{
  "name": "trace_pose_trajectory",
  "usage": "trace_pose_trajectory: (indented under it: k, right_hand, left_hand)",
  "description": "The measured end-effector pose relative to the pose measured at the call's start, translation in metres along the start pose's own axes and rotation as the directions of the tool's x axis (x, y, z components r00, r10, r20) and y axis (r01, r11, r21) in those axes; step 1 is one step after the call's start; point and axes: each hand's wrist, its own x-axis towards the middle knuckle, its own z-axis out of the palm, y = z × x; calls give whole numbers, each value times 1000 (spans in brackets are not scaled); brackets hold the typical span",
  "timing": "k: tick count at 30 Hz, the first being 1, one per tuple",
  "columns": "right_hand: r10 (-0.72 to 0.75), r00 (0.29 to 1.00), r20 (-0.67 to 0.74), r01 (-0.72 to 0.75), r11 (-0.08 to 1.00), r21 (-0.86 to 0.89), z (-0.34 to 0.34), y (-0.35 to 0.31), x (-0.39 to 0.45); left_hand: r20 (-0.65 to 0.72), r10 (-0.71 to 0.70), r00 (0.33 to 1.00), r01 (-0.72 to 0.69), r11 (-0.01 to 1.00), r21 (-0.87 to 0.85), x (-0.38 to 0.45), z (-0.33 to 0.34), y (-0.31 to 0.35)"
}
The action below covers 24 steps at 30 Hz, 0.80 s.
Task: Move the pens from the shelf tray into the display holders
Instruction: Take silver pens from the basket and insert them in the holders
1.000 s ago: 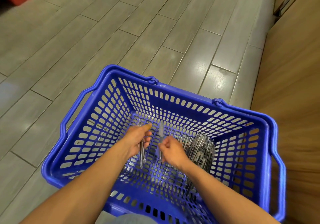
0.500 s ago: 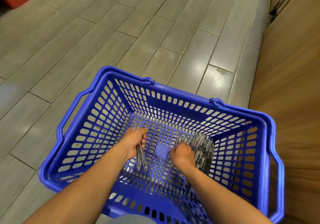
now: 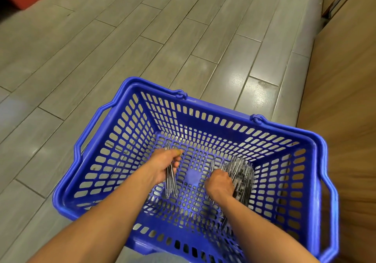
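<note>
Both hands are working among clear pens inside a blue basket point(image 3: 284, 138) that is sitting on grey floor tiles point(image 3: 122, 49).

The left hand point(image 3: 164, 167) is gripping a small bundle of pens point(image 3: 170, 183), its fingers curled round them so the slim, transparent barrels with thin dark cores are sticking out above and below the fist. The right hand point(image 3: 220, 183) is curling its fingers down onto the loose pile of pens point(image 3: 242, 173) lying against the basket's right wall; whether it is actually pinching one I cannot tell. A second ago this hand was holding a single pen upright near the middle of the basket; now it is lying lower and further right, at the pile, while the left hand's bundle is looking fuller. A wooden panel point(image 3: 345, 100) is standing just beside the basket on the right.
</note>
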Motion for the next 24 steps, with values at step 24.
trace_pose_trajectory:
  k: [24]
  right_hand:
    - [-72, 997, -32, 76, 986, 152, -14, 6, -3]
  left_hand:
    - [15, -30, 999, 30, 1000, 4, 3, 3, -1]
